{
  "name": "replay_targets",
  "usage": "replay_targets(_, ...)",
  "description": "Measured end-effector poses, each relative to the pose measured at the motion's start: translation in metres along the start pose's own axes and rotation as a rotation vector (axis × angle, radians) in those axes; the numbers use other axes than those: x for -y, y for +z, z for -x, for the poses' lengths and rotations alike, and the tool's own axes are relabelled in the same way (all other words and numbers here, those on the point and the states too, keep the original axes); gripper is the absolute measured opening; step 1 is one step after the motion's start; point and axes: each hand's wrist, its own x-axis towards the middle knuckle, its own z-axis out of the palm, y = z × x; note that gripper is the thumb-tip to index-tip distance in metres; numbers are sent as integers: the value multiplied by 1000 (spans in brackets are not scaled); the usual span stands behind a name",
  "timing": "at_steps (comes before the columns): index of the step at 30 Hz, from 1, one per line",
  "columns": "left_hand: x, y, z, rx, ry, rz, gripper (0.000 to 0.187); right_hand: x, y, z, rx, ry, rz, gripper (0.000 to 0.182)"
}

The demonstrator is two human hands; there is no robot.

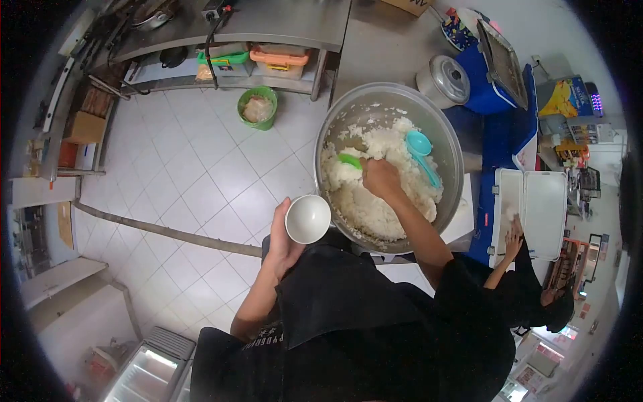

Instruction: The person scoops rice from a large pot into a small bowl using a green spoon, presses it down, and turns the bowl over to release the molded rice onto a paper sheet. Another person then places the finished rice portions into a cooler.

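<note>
Right hand (380,177) is deep in a big steel basin (348,117) of rice (375,208), fingers closed on a green scoop (348,160). Left hand (284,238) grips a white bowl (307,218), held just off the basin's near-left rim, over the floor. A blue scoop (422,151) lies in the rice twd the far-right rim.

My counter (395,50) is grey steel, carrying the big metal basin (450,144) of rice, a lidded aluminium pot (443,80) just behind it and a blue cooler (492,74) beside that. White tiled floor (194,181) holds a green bucket (258,107) near the steel shelf rack (221,82).
</note>
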Motion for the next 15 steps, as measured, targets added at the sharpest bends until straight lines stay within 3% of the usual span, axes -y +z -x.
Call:
replay_targets(6,3,6,2,-30,-4,-16,53,-31,51,-15,-164,134,2,23)
replay_targets(9,8,4,-2,-41,26,-6,54,-60,55,-33,-51,-30,-248,26)
replay_targets(15,10,4,-3,-40,42,38,54,-29,43,-15,-63,67,-154,26)
